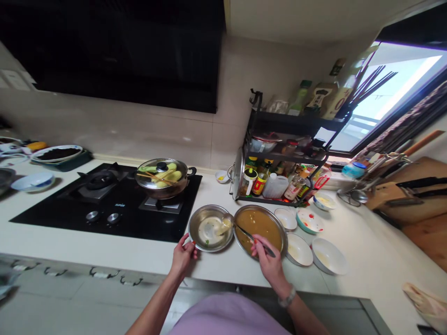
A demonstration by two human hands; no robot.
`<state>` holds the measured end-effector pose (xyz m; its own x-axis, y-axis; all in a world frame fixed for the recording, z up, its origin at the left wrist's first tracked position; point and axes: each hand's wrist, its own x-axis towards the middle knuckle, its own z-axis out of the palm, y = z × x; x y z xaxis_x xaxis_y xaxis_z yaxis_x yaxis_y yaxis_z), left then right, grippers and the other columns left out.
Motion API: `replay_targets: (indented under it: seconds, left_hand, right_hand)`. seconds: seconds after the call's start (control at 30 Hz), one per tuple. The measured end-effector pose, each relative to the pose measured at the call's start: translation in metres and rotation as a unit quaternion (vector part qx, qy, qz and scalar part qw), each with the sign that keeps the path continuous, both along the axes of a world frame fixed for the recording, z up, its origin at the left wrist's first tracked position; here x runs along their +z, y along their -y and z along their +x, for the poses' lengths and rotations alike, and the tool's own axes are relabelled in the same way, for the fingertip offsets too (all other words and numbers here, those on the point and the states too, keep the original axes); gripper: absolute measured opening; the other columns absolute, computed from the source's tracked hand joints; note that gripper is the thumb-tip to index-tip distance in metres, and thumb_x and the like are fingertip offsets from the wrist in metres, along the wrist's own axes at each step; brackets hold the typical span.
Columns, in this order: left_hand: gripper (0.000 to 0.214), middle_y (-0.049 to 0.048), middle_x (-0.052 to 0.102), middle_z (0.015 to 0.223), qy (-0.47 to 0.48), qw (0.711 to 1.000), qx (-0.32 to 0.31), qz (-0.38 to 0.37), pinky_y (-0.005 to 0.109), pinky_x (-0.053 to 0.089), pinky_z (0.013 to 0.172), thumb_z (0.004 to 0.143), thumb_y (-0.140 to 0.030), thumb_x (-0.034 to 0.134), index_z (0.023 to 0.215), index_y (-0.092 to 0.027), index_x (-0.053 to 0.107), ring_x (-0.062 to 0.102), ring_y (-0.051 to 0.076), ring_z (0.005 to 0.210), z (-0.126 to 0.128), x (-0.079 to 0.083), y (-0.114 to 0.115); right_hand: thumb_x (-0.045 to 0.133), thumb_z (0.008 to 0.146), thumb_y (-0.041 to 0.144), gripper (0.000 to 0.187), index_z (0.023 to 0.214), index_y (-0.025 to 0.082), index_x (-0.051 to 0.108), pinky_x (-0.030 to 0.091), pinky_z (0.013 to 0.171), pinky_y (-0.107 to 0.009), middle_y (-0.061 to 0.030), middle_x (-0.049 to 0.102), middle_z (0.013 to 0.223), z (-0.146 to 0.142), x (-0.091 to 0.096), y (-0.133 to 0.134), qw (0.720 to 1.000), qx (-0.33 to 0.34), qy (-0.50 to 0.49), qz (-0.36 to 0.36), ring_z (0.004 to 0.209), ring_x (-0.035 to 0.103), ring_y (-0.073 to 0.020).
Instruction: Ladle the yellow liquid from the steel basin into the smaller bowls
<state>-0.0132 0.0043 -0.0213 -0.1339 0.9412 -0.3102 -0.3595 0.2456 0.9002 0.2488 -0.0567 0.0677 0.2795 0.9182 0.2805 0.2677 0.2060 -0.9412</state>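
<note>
While left hand (183, 255) grips steel bowl (199, 219) rim near counter (104, 253) edge, right hand (268, 261) pinches ladle (245, 231) handle.

A lilac garment (226, 318), bare forearms (157, 302), a silvery wristband (287, 298) by the right hand (267, 265).

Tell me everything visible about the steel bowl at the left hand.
Round and shiny, the steel bowl stands upright on the white counter, in front of the hob. It is nearly empty: a pale smear and green flecks on the bottom. The left hand grips its near rim. A spoon held by the right hand reaches over its right edge. Its rim seems to touch the pan of brown liquid beside it.
</note>
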Motion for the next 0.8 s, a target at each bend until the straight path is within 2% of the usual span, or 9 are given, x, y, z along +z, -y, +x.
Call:
replay_targets:
  seconds: [0.13,0.23,0.33,0.43,0.57,0.67,0.8]
  left_hand:
    - [0.070,-0.0080,0.053,0.046,0.006,1.000,0.001,0.003,0.020,0.040,0.039,0.060,-0.030,0.074,0.119,-0.011,0.042,0.049,0.010,0.039,0.000,-0.001,-0.001]
    - [0.070,-0.0074,0.054,0.046,0.006,1.000,-0.001,0.002,0.020,0.040,0.039,0.061,-0.029,0.073,0.120,-0.011,0.041,0.049,0.010,0.039,-0.001,-0.003,-0.002]
    - [0.071,-0.0069,0.055,0.048,0.009,1.000,-0.003,0.000,0.020,0.040,0.039,0.061,-0.029,0.073,0.121,-0.012,0.040,0.049,0.010,0.041,-0.002,-0.005,-0.002]
    - [0.072,-0.0068,0.055,0.048,0.010,1.000,-0.006,-0.002,0.020,0.040,0.040,0.060,-0.030,0.074,0.121,-0.012,0.040,0.049,0.010,0.041,-0.002,-0.005,-0.002]
    - [0.072,-0.0076,0.054,0.048,0.012,1.000,-0.005,-0.005,0.020,0.040,0.040,0.059,-0.030,0.074,0.120,-0.013,0.041,0.049,0.010,0.041,-0.002,-0.003,-0.002]
    - [0.073,-0.0076,0.054,0.049,0.013,1.000,-0.002,-0.005,0.020,0.039,0.040,0.058,-0.031,0.075,0.120,-0.013,0.042,0.050,0.010,0.041,-0.002,-0.002,-0.001]
    - [0.074,-0.0072,0.054,0.050,0.012,1.000,-0.006,0.002,0.020,0.039,0.041,0.058,-0.034,0.075,0.121,-0.014,0.041,0.050,0.010,0.042,-0.002,-0.002,-0.001]
  right_hand:
    - [0.051,0.086,0.028,0.025,0.104,0.021,0.067,0.057,0.058,-0.028,-0.0086,0.067,0.093,0.007,0.000,0.008,0.990,0.044,0.111,0.074,0.068,0.064,-0.0156]
    - [0.050,0.086,0.024,0.026,0.107,0.021,0.066,0.057,0.060,-0.029,-0.0093,0.067,0.096,0.019,-0.003,0.012,0.985,0.018,0.147,0.092,0.073,0.064,-0.0169]
    - [0.051,0.085,0.026,0.024,0.103,0.021,0.066,0.057,0.059,-0.029,-0.0078,0.067,0.090,0.032,-0.010,0.015,0.985,-0.031,0.151,0.083,0.070,0.064,-0.0165]
    - [0.055,0.082,0.032,0.023,0.097,0.020,0.068,0.055,0.054,-0.028,-0.0067,0.067,0.083,0.041,-0.020,0.019,0.990,-0.062,0.117,0.048,0.062,0.062,-0.0156]
    - [0.058,0.079,0.041,0.031,0.095,0.016,0.066,0.054,0.052,-0.030,-0.0051,0.067,0.068,0.046,-0.028,0.022,0.991,-0.128,0.013,-0.033,0.052,0.060,-0.0157]
    - [0.060,0.075,0.045,0.033,0.089,0.016,0.065,0.052,0.050,-0.030,-0.0024,0.064,0.057,0.050,-0.024,0.019,0.976,-0.192,-0.075,-0.071,0.049,0.059,-0.0170]
    - [0.064,0.071,0.042,0.030,0.086,0.015,0.063,0.050,0.046,-0.030,-0.0039,0.066,0.060,0.057,-0.013,0.015,0.958,-0.234,-0.146,-0.075,0.049,0.060,-0.0180]
